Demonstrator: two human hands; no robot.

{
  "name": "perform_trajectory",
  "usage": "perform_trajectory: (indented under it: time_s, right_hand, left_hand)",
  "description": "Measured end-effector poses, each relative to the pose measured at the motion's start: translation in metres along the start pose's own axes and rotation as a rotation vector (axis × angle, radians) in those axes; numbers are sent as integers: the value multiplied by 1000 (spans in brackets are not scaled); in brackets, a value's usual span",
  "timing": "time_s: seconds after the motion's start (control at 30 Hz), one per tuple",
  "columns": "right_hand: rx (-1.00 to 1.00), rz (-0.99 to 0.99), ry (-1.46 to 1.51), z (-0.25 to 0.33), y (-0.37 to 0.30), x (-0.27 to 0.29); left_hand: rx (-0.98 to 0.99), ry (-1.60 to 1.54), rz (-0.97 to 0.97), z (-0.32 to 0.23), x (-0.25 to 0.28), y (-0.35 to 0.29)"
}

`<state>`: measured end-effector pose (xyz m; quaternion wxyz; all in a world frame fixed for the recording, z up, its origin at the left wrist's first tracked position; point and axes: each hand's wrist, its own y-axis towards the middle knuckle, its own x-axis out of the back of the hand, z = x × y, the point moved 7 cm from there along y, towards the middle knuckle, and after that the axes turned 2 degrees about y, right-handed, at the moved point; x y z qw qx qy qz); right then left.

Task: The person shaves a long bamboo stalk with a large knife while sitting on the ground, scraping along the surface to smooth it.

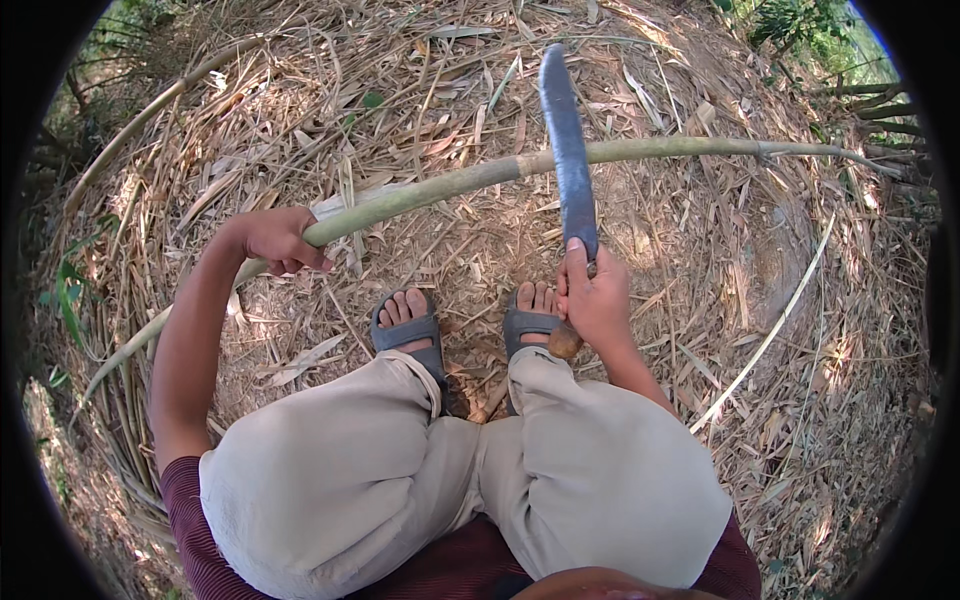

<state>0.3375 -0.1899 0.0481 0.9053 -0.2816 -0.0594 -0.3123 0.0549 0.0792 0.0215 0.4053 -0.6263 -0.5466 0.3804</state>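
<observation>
My left hand (280,240) is wrapped round a long green bamboo pole (430,190), which runs from the lower left, through my grip, to the far right. In my right hand (597,297) is a machete (567,140) with a wide dark blade and a rounded wooden handle end (565,343). The blade points away from me and lies across the pole in this view, right of a darker joint. Whether its edge touches the bamboo, I cannot tell. My right thumb lies along the base of the blade.
Dry leaves and bamboo litter (480,90) cover the ground. My sandalled feet (410,325) are just below the pole. A thin pale strip (770,335) lies at right, a curved stalk (165,100) at upper left. Green plants (800,25) and branches (885,110) stand at the upper right.
</observation>
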Motion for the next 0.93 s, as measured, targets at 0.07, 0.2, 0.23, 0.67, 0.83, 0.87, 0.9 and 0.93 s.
perform_trajectory:
  time_s: [0.07,0.2,0.23,0.67,0.83,0.87,0.9,0.93]
  right_hand:
    - [116,123,-217,12,-18,-21]
    - [104,88,-176,19,-20,-9]
    - [-16,20,-69,3,-8,5]
    - [-96,100,-47,-33,-8,-13]
    - [-159,89,68,-27,-3,-10]
    - [-183,109,16,-30,-5,-10]
    - [-207,128,-36,-32,-7,-10]
    - [-223,144,-74,-34,-9,-13]
  left_hand:
    - [12,12,-14,7,-1,-1]
    - [-87,196,-202,0,2,-8]
    - [-140,275,-275,-6,4,-6]
    - [-225,325,-348,11,-12,21]
    - [-276,393,-474,20,-6,26]
    - [-259,404,-476,16,-4,26]
    - [-243,417,-477,15,-4,27]
    - [-262,444,-471,16,-6,28]
